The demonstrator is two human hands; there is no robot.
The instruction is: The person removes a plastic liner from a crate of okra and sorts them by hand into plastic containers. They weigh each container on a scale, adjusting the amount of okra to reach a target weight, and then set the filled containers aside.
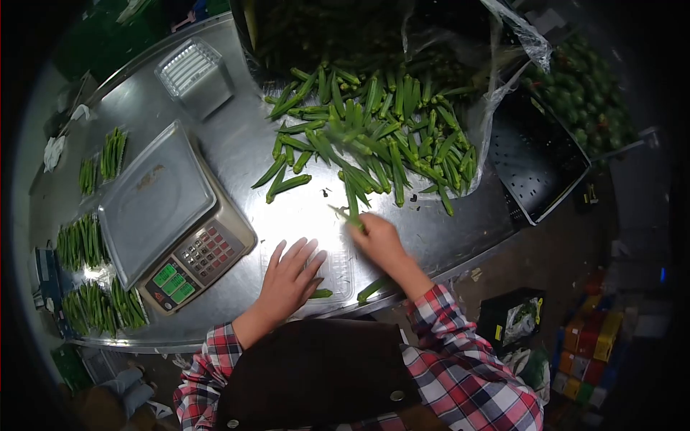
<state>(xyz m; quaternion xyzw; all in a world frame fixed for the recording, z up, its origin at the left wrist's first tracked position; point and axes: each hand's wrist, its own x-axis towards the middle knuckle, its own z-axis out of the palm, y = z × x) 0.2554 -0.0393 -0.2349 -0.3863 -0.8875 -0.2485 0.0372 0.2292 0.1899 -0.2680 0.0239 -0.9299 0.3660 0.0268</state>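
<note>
My right hand [379, 243] pinches an okra pod [353, 218], smeared a little by motion, just in front of a loose pile of okra [374, 136]. Fingers spread, my left hand [289, 279] lies flat over the left part of a clear plastic tray [338, 269] near the table's front edge. One okra pod [320, 293] shows beside my left thumb, in or on the tray. Another single pod [374, 288] lies at the tray's right edge. Glare hides part of the tray.
A scale [162, 208] with a lit green display stands at left. Beyond it are packs of okra [83, 241] and a metal-looking box [194, 72]. Clear film [496, 93] hangs from the dark crate behind the pile. A black perforated crate [539, 154] sits at right.
</note>
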